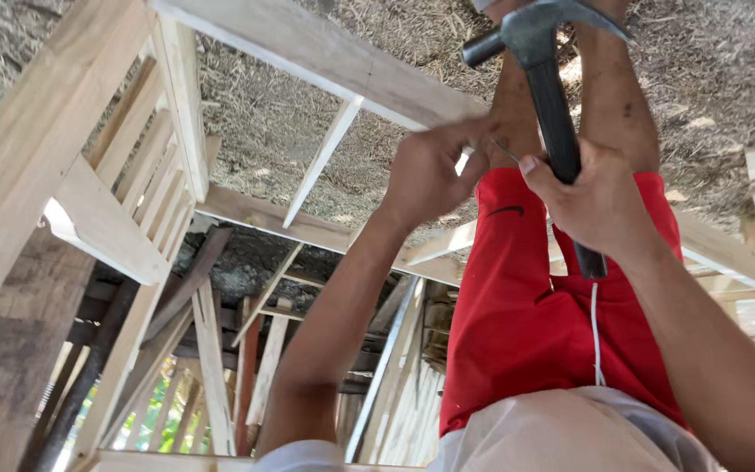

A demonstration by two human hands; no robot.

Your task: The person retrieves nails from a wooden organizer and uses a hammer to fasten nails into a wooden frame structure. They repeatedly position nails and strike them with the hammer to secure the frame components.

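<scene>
Hammer (555, 114), a claw type w/ dark metal head & black handle, sat in the right hand (592, 201), fingers wrapped tight round the grip, head raised just beside the pale wooden rail (325, 54). Left hand (430, 170) was pinched shut on a thin nail (504, 150), tip held vs. the rail's end, close to the hammer handle. Red shorts (535, 315) showed behind both hands; slatted wooden frame (146, 175) lay well away from the hammer, on straw-strewn ground (709, 79).
</scene>
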